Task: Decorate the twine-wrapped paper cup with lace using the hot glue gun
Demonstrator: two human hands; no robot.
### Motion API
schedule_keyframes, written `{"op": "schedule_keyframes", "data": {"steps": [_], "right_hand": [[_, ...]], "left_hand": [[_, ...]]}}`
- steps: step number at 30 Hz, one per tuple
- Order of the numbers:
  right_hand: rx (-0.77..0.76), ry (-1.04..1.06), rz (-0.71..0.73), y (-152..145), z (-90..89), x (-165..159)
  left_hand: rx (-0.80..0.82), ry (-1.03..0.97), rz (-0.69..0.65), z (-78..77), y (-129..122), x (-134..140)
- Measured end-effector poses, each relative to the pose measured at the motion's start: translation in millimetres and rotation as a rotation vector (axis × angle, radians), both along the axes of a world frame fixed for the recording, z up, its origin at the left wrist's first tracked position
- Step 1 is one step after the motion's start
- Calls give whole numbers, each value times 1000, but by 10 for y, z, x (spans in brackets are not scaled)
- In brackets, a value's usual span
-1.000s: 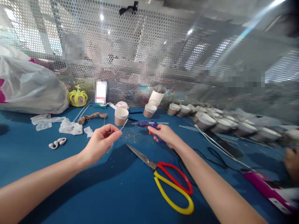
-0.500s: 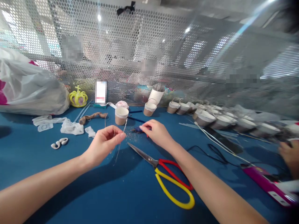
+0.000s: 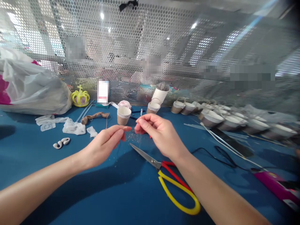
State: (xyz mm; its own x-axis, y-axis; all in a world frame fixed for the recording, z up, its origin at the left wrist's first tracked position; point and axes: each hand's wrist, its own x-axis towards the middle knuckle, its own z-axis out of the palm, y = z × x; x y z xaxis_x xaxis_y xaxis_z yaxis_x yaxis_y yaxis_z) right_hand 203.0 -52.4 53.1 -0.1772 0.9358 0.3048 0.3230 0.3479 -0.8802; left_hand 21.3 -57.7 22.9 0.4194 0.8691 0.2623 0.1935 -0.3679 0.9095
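My left hand is closed in a pinch over the blue table, and whatever its fingertips hold is too fine to make out. Just to its right, almost touching, my right hand pinches a thin twisted white cord, whose short end sticks up above the fingers. A small brown paper cup with a white inside stands behind the gap between the hands. Below them lie large scissors with one red and one yellow handle, blades pointing away to the left. My right forearm partly covers the red handle.
To the left are a brown twine bundle, white gauze scraps, white earphones, a yellow crown and a plastic bag. Rows of cups stand at right, near a purple power bank and cables. A perforated panel closes the back.
The twisted cord was in my left hand and now shows in my right. My right hand has come left and nearer, covering the small dark-and-red tool it was by. The view has shifted slightly.
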Motion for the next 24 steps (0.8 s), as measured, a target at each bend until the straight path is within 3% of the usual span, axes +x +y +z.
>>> {"op": "schedule_keyframes", "data": {"steps": [4, 7, 12, 17, 24], "right_hand": [[-96, -20, 52, -73, 24, 46], [-163, -27, 78, -115, -7, 32], [-250, -24, 120, -120, -32, 19], [-237, -87, 114, -139, -49, 11], [-172, -98, 158, -135, -89, -12]], "left_hand": [[371, 305, 65, 79, 38, -81], [600, 375, 122, 119, 33, -102], [836, 463, 199, 194, -30, -102], [946, 484, 161, 237, -53, -103], [954, 492, 160, 239, -49, -130]]}}
